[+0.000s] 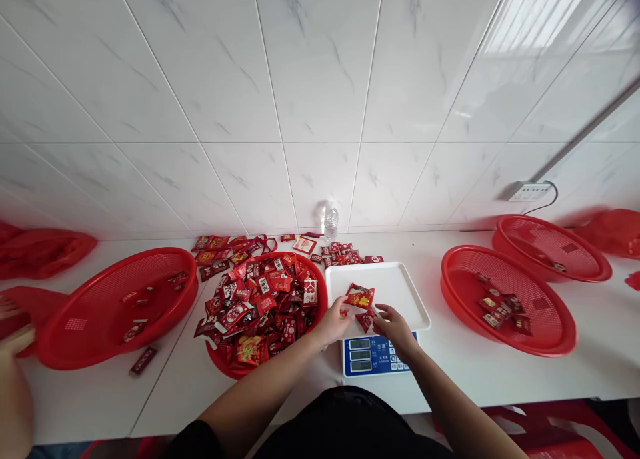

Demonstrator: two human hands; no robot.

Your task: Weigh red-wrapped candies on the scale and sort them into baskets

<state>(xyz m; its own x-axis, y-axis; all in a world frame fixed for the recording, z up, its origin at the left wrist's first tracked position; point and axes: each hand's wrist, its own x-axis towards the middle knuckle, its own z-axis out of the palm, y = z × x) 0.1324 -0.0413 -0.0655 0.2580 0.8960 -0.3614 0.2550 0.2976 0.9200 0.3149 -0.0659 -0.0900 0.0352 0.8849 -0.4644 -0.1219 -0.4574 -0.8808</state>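
Note:
Over the scale's white tray (pixel 400 286), my left hand (pixel 334 324) is closed on a red snack packet (pixel 360 296) with yellow lettering. My right hand (pixel 393 326), fingers pinched, grips a smaller red and white packet (pixel 366 321) just below it. The scale's blue panel (pixel 380 356) with its grey displays lies under my wrists. Left of the scale, a red basket (pixel 323 286) is heaped with red snack packets (pixel 267 306).
More packets (pixel 345 252) lie behind the scale near a clear bottle (pixel 331 220). Red baskets with a few packets stand left (pixel 65 346) and right (pixel 555 312), another (pixel 595 259) behind. One loose dark red packet (pixel 143 362) lies left. Another person's arm (pixel 15 399) shows far left.

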